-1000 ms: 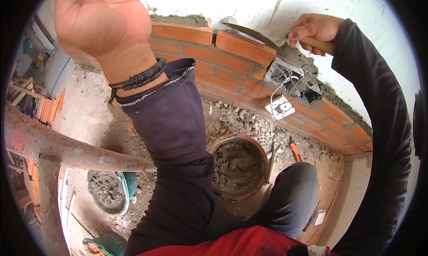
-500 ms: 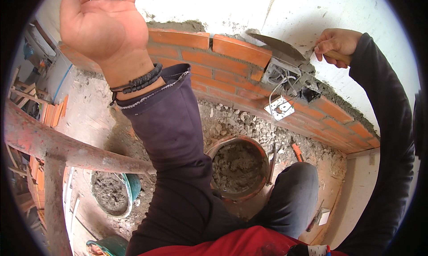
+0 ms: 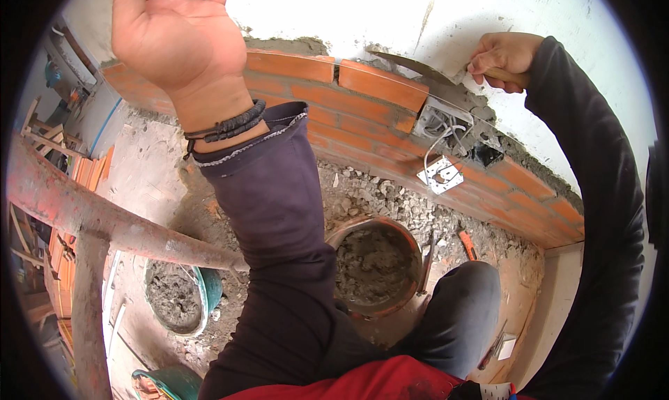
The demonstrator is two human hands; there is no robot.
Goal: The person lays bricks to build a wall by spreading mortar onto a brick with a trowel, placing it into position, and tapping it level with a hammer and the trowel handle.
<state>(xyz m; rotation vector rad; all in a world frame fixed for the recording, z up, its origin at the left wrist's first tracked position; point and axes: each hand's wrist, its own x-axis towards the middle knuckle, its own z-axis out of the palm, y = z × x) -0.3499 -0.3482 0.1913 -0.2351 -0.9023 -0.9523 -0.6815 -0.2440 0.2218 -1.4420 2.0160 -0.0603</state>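
- Rusty, reddish metal pipe point(image 3: 153, 243): crosses above the floor point(image 3: 145, 159) on the left, its inner end meeting the person's dark sleeve point(image 3: 268, 184), which screens part of the floor and brickwork.
- Round dark tub of wet grey mortar point(image 3: 398, 227): on the floor, with pale rubble point(image 3: 390, 199) between it and the wall-side edge; a green plastic bucket of mortar point(image 3: 211, 290) stands left of the sleeve.
- White square electrical plate point(image 3: 442, 175): hangs by wires before the low orange brick wall point(image 3: 383, 84).
- Steel trowel with a wooden handle point(image 3: 411, 64): along that wall's top edge, blade pointing left (contact is unclear).
- Right hand point(image 3: 505, 62): back outward, arm arched, fingers wrapped round the handle.
- Left hand point(image 3: 180, 44): raised, palm facing the camera, fingers slightly spread; their tips are cut off, so I cannot tell what they touch.
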